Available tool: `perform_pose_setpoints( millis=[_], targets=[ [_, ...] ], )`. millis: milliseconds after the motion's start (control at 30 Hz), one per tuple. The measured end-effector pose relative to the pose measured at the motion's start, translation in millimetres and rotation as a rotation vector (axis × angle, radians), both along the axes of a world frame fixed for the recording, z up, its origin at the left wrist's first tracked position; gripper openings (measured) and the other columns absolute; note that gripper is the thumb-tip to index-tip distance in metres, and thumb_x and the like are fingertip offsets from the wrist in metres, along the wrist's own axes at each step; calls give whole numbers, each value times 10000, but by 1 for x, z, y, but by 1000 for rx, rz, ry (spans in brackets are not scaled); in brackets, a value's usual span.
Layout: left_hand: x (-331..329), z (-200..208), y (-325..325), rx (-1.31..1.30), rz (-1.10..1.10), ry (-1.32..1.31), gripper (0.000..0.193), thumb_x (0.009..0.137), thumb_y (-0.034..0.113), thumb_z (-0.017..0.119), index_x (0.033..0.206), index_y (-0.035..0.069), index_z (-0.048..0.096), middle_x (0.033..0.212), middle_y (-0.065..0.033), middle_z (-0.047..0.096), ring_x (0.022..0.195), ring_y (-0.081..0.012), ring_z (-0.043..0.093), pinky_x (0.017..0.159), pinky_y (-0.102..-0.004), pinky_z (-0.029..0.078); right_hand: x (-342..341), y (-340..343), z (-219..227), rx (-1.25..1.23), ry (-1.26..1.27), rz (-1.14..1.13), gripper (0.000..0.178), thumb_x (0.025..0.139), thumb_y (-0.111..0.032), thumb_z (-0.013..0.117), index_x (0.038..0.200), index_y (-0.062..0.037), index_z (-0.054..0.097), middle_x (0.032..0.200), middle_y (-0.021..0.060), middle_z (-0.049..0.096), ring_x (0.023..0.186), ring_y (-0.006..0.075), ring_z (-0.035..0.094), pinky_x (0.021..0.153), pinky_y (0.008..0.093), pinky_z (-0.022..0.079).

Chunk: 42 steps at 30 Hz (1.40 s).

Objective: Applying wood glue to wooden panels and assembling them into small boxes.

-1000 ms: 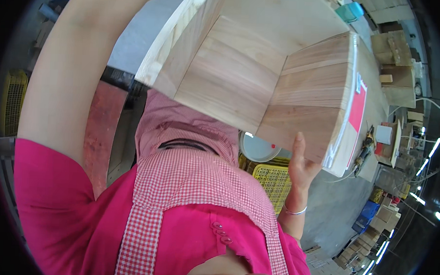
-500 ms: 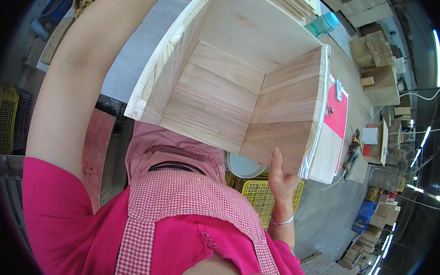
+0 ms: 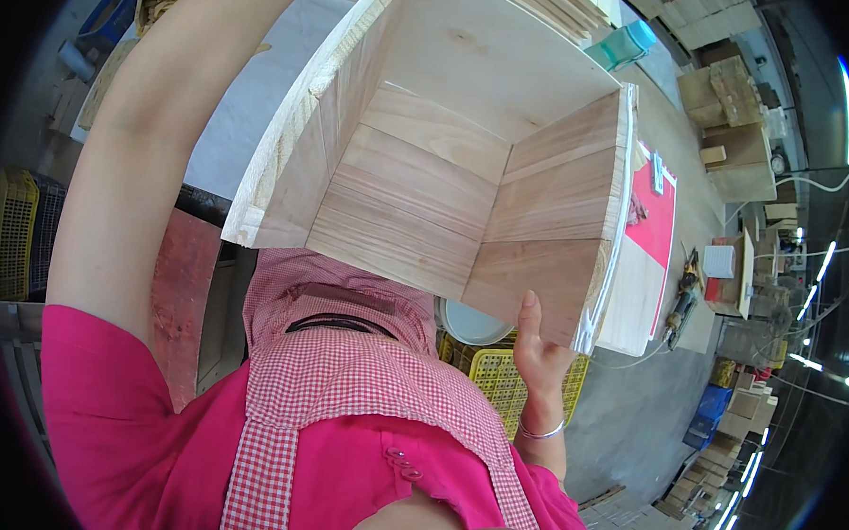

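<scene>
An open wooden box [image 3: 409, 184] of pale, grained boards is held up in front of me, its hollow side facing me. My right hand [image 3: 542, 360] grips the near lower corner of its right wall [image 3: 549, 223], thumb on the inner face and the other fingers hidden behind the board. My left arm reaches up along the box's left side and leaves the picture at the top, so the left hand is out of view. The left wall [image 3: 306, 156] shows a rough, light edge and slants outward.
Behind the box is a pale work surface [image 3: 261, 97], with stacked boards [image 3: 559, 10] and a teal bottle [image 3: 624, 44] beyond. A red-and-white sheet with a clip [image 3: 651, 185] lies right of the box. A yellow crate [image 3: 495, 377] and a white bucket [image 3: 474, 322] stand below. A power tool [image 3: 680, 305] lies further right.
The left wall's near end has shifted a little outward and toward me. My left arm has moved slightly left, while the right hand keeps its hold with almost no movement.
</scene>
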<state>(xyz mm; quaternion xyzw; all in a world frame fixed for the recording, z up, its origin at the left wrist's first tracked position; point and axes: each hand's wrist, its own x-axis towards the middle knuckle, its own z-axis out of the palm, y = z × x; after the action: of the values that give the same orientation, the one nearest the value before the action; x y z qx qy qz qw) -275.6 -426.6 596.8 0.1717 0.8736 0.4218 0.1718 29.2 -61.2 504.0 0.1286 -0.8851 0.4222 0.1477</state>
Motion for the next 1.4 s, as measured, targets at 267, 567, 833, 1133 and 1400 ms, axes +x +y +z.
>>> perform_pose_setpoints(
  millis=[267,567,833,1133,1400],
  targets=[
    [-6,-3,-6,-61,16,-35,204,851,305,686,901,112,733,812,53,620,726,-54,490,624,-240,398,-4,-5,2,-8,88,15,380,799,-3,661,1140,69,508,914,130,646,782,208,650,706,302,510],
    [46,-38,-35,916,33,-225,421,927,474,491,1118,125,628,938,-16,634,823,-143,576,697,-312,470,-9,51,22,24,-444,276,510,790,-21,701,1230,50,455,1106,122,586,987,214,580,846,338,480],
    [148,-145,13,1049,511,-549,372,977,376,424,1174,87,552,939,-54,644,731,-150,591,636,-293,493,-42,41,-29,178,-512,118,481,819,-46,663,1251,39,469,1138,116,583,1016,230,568,864,355,475],
    [175,-151,17,881,461,-631,330,951,319,467,1172,90,555,986,-52,636,796,-155,596,681,-294,493,-25,16,-44,105,-583,-23,452,829,-47,648,1241,40,484,1106,113,595,983,215,578,841,339,479],
    [167,-148,-1,748,452,-729,304,928,269,506,1170,92,558,1028,-51,629,854,-159,601,721,-295,493,-58,15,-57,66,-681,-123,428,837,-48,634,1233,42,498,1078,109,606,955,202,586,821,324,482]
  ],
)
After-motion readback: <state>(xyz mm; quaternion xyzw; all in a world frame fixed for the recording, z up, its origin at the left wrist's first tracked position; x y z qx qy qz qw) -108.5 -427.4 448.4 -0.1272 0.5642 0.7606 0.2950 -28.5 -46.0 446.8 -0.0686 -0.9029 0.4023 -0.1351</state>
